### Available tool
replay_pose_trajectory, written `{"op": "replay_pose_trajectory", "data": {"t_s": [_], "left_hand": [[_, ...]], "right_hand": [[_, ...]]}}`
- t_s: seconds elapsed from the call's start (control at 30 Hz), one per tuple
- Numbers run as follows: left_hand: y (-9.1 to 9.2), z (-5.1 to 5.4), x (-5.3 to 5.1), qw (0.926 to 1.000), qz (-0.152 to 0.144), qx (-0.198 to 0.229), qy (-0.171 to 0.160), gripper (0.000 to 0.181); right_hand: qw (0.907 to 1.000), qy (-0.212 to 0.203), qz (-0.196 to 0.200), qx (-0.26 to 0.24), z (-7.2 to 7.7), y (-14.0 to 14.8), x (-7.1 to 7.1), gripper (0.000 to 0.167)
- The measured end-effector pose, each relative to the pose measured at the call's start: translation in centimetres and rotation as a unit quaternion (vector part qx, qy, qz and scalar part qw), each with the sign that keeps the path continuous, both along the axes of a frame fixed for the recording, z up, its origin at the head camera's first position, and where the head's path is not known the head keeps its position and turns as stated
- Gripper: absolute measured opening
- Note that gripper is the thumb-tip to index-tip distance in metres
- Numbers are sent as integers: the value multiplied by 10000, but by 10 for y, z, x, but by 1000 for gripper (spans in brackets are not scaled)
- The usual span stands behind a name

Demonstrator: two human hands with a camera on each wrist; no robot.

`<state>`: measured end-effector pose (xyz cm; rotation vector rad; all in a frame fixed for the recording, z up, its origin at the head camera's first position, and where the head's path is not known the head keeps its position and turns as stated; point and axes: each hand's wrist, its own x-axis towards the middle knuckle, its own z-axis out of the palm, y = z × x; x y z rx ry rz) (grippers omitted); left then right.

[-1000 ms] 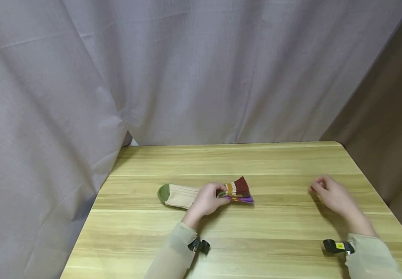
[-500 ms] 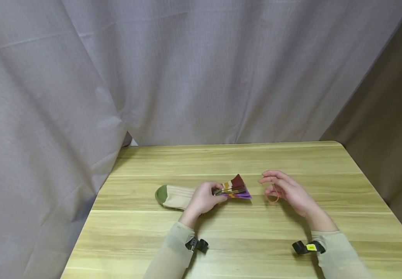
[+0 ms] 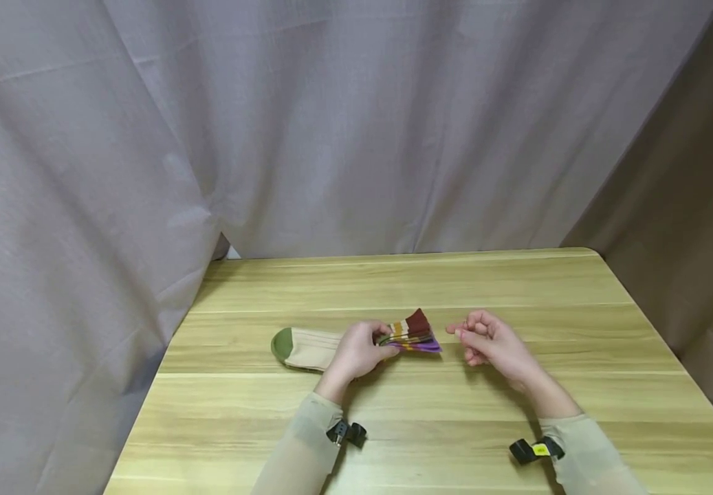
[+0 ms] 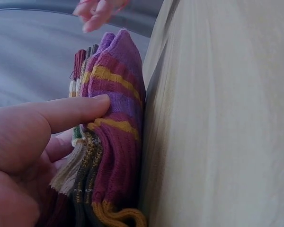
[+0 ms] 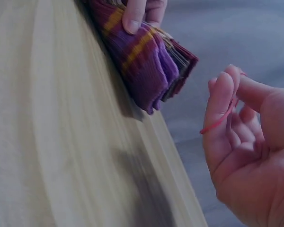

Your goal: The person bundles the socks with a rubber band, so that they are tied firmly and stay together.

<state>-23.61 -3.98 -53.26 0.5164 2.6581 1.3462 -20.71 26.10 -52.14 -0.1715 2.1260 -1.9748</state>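
My left hand [image 3: 359,352] grips a stack of several ribbed socks [image 3: 313,349] around the middle. The top sock is cream with a green toe pointing left; maroon, cream, yellow and purple striped cuffs fan out to the right of my fingers. In the left wrist view the thumb presses a maroon-and-purple sock [image 4: 118,97] against the others, the stack standing on edge. A short gap to the right of the cuffs, my right hand [image 3: 497,348] holds a thin red rubber band [image 5: 217,124]. The band loops over its curled fingers, thumb close to the fingertips.
The socks lie on a light wood-grain table [image 3: 443,426]. A grey curtain [image 3: 356,137] hangs behind and to the left, with a darker brown cloth [image 3: 690,206] on the right side. Both wrists carry small black cameras on straps.
My right hand has come left from the table's right side toward the cuffs, the band first spread between its fingers. The left hand and socks have shifted only slightly left.
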Motion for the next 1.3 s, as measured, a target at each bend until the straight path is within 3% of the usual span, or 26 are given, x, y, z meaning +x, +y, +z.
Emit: {"op": "replay_pose_trajectory", "data": {"t_s": [0.13, 0.23, 0.4, 0.63, 0.7, 0.97, 1.13, 1.3], "left_hand": [[0, -1, -1, 10000, -12, -2, 8, 22], [0, -2, -1, 10000, -31, -25, 28, 22], [-1, -3, -1, 9999, -101, -72, 105, 20], [-2, -4, 1, 9996, -263, -25, 98, 20], [-2, -4, 1, 9994, -335, 6, 79, 18], [0, -3, 0, 9979, -639, -23, 100, 18], [1, -4, -1, 9969, -771, -55, 170, 20], [1, -4, -2, 9961, -842, 96, 236, 37]], "right_hand": [[9993, -285, -237, 75, -3, -4, 2, 28], [9986, -330, -246, 326, -6, -8, 3, 51], [9971, -344, 135, 665, -10, -18, 0, 80], [9959, -342, 758, 365, -13, -40, -12, 108], [9947, -285, 901, 397, -13, -46, -15, 111], [9814, 363, 1139, 1504, -9, -67, -17, 111], [9797, 423, 1045, 1659, -7, -72, -17, 105], [9765, 470, 992, 1856, -4, -75, -17, 102]]}}
